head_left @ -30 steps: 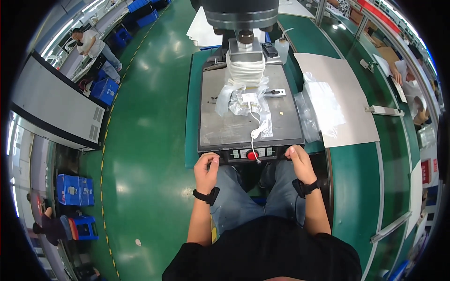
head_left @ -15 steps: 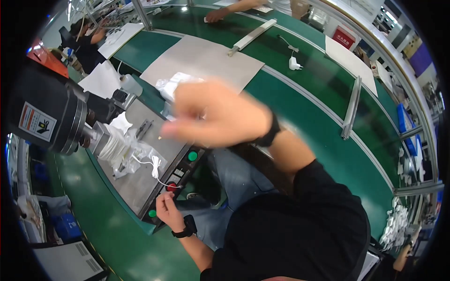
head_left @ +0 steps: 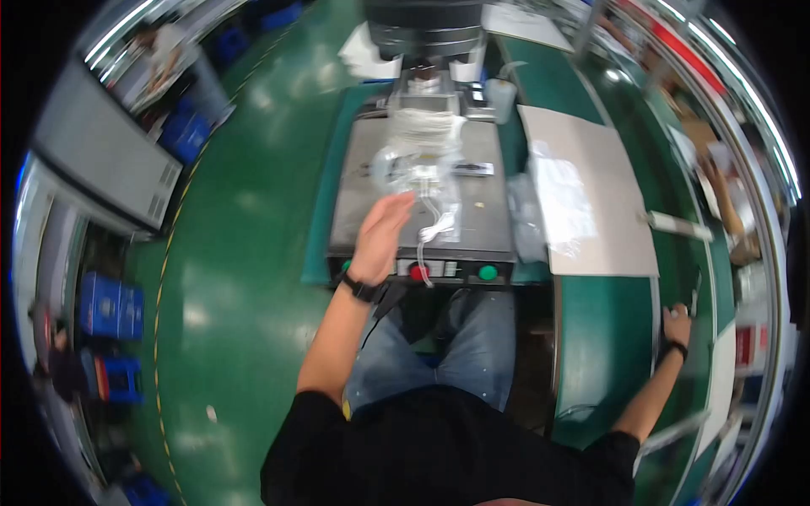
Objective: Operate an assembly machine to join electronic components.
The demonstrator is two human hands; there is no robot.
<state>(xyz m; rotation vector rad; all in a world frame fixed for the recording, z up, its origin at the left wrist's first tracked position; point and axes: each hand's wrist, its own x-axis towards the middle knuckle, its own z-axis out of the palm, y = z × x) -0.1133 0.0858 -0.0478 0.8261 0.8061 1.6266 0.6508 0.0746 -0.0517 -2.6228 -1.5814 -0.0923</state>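
Observation:
My left hand (head_left: 381, 242) is over the front edge of the grey metal machine bed (head_left: 354, 202), fingers stretched out and holding nothing. Just beyond its fingertips lies a clear plastic bag (head_left: 447, 198) with a coiled white cable (head_left: 426, 131) under the press head (head_left: 422, 29). From the bag a white cable end (head_left: 435, 228) hangs over the front panel. Far out to the right, my right hand (head_left: 676, 325) has its fingers closed around a white charger on the green belt, mostly hidden by the hand. The charger's thin cord (head_left: 696, 295) shows beyond the fingers.
Along the panel sit a red button (head_left: 418, 271) and a green button (head_left: 488, 272). To the right, a beige board (head_left: 620, 228) bears white plastic bags (head_left: 564, 198). A pale bar (head_left: 679, 226) crosses the belt's edge. A white bottle (head_left: 501, 99) stands beside the press.
My view has turned left toward the press. My right hand has gone from over the board to the charger on the belt. My left hand has moved forward toward the bag and its fingers have straightened.

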